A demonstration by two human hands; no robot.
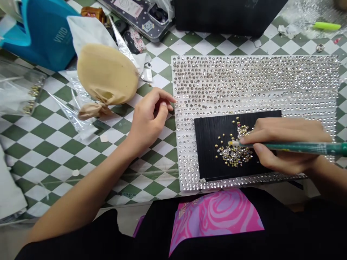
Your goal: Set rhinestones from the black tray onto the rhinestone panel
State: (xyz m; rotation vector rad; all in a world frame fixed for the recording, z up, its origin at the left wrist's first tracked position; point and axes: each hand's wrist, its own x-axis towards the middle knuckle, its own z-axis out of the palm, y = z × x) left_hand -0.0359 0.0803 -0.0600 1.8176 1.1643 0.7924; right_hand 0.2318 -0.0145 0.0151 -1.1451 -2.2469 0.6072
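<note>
My right hand (284,142) is closed around a green pen-like tool (303,147), its pale tip touching a pile of small gold and silver rhinestones (235,155). The stones lie on a black ridged board (208,130), which rests on a white sheet covered in rows of rhinestones (227,79). At the left edge of that sheet is my left hand (150,117), its fingers curled and fingertips near the edge. Whether anything is between those fingers is too small to tell.
A knotted tan pouch (107,74) lies left of the sheet, near a blue container (48,32). Behind are a phone (141,16) and a black box (227,14). A lime-green tool (326,26) lies at the back right. Clear plastic bags sit at the left.
</note>
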